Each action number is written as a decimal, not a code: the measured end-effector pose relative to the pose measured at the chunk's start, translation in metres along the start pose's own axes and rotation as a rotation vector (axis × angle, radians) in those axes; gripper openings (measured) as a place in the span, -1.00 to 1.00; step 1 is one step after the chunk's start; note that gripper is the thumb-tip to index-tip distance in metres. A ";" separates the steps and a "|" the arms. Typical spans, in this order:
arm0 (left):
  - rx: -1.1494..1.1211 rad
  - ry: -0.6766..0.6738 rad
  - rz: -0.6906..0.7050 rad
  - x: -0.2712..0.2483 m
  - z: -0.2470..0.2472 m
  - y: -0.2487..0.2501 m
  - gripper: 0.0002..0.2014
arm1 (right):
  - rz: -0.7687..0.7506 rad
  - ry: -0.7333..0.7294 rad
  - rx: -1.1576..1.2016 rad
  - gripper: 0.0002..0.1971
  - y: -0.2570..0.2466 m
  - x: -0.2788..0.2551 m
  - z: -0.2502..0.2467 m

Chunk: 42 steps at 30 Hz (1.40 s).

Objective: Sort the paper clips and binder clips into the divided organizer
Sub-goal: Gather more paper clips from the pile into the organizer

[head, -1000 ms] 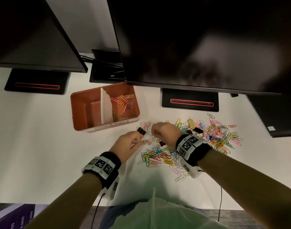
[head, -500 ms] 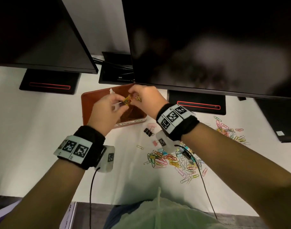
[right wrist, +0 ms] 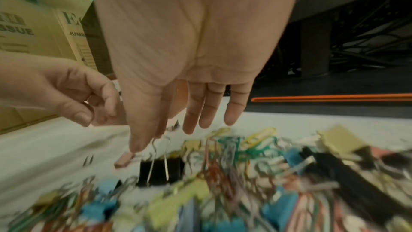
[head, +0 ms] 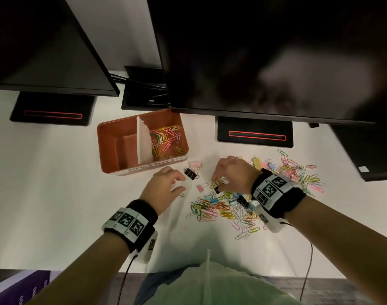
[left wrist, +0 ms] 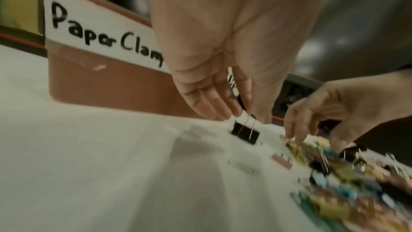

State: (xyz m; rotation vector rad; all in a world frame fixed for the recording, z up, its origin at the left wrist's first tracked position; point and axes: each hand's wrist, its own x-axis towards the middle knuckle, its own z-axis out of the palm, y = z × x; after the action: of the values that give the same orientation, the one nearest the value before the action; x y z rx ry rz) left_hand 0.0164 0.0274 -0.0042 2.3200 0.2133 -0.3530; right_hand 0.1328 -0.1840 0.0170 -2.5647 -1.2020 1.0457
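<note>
The orange divided organizer [head: 109,148] stands behind my hands. Its right compartment holds several coloured paper clips [head: 166,139]; the left one looks bare. A mixed pile of paper clips and binder clips [head: 227,210] lies on the white desk. My left hand [head: 182,183] hovers with relaxed fingers beside a black binder clip [head: 191,173], holding nothing; in the left wrist view its fingertips [left wrist: 236,112] are just over that clip [left wrist: 245,132]. My right hand [head: 216,181] pinches the wire handle of another black binder clip [right wrist: 160,172] at the pile's near-left edge, thumb [right wrist: 136,145] beside the handle.
Two dark monitors overhang the back of the desk, their stands [head: 254,133] behind the organizer and pile. Two pink binder clips [head: 200,187] lie between my hands. More clips [head: 298,172] spread to the right. The box front bears a "Paper Clamp" label [left wrist: 100,36].
Half a second ago both hands held paper clips over the organizer. They have dropped them in and come back down to the desk, the right one taking hold of a black binder clip.
</note>
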 end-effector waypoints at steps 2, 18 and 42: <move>0.092 -0.096 -0.020 0.001 0.011 -0.009 -0.77 | 0.003 -0.008 -0.030 -0.73 0.000 -0.003 0.008; 0.140 -0.131 0.003 -0.003 0.034 -0.022 -0.97 | 0.202 0.202 0.041 -0.81 0.040 -0.017 0.000; 0.175 -0.020 0.190 -0.014 0.063 -0.003 -0.94 | -0.012 0.012 -0.140 -0.88 0.002 0.012 0.032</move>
State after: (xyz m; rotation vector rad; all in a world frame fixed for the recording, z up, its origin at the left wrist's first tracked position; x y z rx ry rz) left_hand -0.0097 -0.0163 -0.0437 2.4826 -0.0512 -0.3095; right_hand 0.1188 -0.1824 -0.0144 -2.6586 -1.3308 0.9755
